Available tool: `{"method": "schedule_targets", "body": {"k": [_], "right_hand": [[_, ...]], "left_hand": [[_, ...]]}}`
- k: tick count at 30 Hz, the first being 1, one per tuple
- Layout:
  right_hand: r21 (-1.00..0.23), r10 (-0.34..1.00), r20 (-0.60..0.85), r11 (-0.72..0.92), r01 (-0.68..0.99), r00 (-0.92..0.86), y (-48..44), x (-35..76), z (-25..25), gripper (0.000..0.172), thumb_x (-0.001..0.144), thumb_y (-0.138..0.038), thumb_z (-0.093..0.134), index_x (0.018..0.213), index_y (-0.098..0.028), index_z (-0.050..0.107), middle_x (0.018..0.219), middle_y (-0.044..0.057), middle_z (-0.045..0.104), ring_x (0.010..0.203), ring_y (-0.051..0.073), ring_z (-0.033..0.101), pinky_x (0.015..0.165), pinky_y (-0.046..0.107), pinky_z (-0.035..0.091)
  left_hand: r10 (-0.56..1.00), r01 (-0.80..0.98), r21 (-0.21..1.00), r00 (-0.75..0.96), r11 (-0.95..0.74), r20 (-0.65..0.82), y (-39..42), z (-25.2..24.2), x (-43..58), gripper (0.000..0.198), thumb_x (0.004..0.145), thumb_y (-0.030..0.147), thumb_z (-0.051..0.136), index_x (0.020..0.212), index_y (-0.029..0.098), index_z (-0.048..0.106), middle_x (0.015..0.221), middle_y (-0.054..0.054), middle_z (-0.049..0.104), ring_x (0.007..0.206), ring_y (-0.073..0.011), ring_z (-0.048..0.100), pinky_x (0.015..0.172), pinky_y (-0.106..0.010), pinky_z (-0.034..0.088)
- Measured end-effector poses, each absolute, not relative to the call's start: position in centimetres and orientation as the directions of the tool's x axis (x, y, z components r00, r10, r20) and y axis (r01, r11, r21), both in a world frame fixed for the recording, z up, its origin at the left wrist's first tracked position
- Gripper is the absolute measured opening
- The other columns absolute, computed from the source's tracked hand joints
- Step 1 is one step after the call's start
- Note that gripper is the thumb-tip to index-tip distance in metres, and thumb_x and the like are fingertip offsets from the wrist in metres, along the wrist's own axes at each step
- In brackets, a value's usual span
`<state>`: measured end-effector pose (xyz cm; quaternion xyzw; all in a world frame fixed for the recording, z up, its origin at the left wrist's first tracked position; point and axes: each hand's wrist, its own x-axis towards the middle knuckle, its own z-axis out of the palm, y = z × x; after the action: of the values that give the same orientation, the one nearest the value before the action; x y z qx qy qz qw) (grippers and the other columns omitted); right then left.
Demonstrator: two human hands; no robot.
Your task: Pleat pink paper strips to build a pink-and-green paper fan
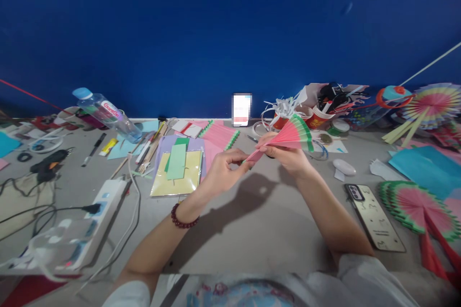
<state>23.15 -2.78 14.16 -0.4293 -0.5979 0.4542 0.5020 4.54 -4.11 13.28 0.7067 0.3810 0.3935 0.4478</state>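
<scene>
A pleated pink paper fan with a green edge [291,137] is held above the grey table [252,230] between both hands. My left hand [225,168] pinches its narrow folded end with closed fingers. My right hand [288,156] grips the fan from behind, fingers wrapped round the folds. A dark red bead bracelet [183,220] sits on my left wrist.
Yellow and green paper sheets [178,172] and a pink pleated sheet [218,136] lie behind the hands. A phone [374,218] and finished fans [414,208] lie to the right. A power strip [82,230], a glue gun [48,165] and a bottle [108,112] are on the left. Paper cups [309,117] stand at the back.
</scene>
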Motion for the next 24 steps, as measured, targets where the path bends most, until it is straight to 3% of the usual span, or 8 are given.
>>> {"method": "schedule_targets", "body": {"k": [6, 14, 21, 24], "right_hand": [[-0.983, 0.984, 0.175, 0.176, 0.055, -0.036, -3.2, 22.5, 14.0, 0.026, 0.066, -0.048, 0.077, 0.069, -0.023, 0.074, 0.073, 0.003, 0.07, 0.077, 0.021, 0.065, 0.073, 0.034, 0.053], [-0.98, 0.982, 0.173, 0.179, 0.087, -0.071, -3.1, 22.3, 13.7, 0.024, 0.071, -0.048, 0.072, 0.069, -0.024, 0.074, 0.072, 0.002, 0.069, 0.081, 0.022, 0.065, 0.079, 0.035, 0.051], [-0.978, 0.978, 0.187, 0.195, 0.078, -0.091, -2.9, 22.4, 12.7, 0.019, 0.073, -0.043, 0.072, 0.075, -0.024, 0.075, 0.078, 0.001, 0.07, 0.082, 0.02, 0.065, 0.08, 0.033, 0.051], [-0.976, 0.977, 0.199, 0.205, 0.077, -0.081, -2.8, 22.4, 12.8, 0.019, 0.072, -0.043, 0.073, 0.075, -0.024, 0.074, 0.076, 0.001, 0.069, 0.081, 0.02, 0.065, 0.079, 0.033, 0.051]], "left_hand": [[0.896, 0.185, 0.943, 0.405, -0.276, 0.183, -4.1, 13.2, 4.4, 0.032, 0.087, 0.042, 0.058, 0.069, 0.017, 0.066, 0.071, -0.003, 0.065, 0.068, -0.0141, 0.057, 0.058, -0.025, 0.041], [0.893, 0.257, 0.915, 0.409, -0.309, 0.187, -4.1, 13.0, 4.2, 0.028, 0.089, 0.032, 0.054, 0.067, 0.017, 0.062, 0.068, -0.003, 0.059, 0.07, -0.0148, 0.055, 0.05, -0.022, 0.036], [0.873, 0.305, 0.885, 0.447, -0.352, 0.194, -3.8, 13.2, 4.1, 0.023, 0.088, 0.039, 0.059, 0.089, 0.018, 0.067, 0.087, -0.005, 0.063, 0.08, -0.0159, 0.058, 0.059, -0.024, 0.045], [0.865, 0.267, 0.919, 0.484, -0.289, 0.131, -3.7, 13.3, 4.0, 0.031, 0.088, 0.046, 0.057, 0.085, 0.017, 0.068, 0.09, -0.006, 0.063, 0.084, -0.0174, 0.06, 0.057, -0.024, 0.046]]}}
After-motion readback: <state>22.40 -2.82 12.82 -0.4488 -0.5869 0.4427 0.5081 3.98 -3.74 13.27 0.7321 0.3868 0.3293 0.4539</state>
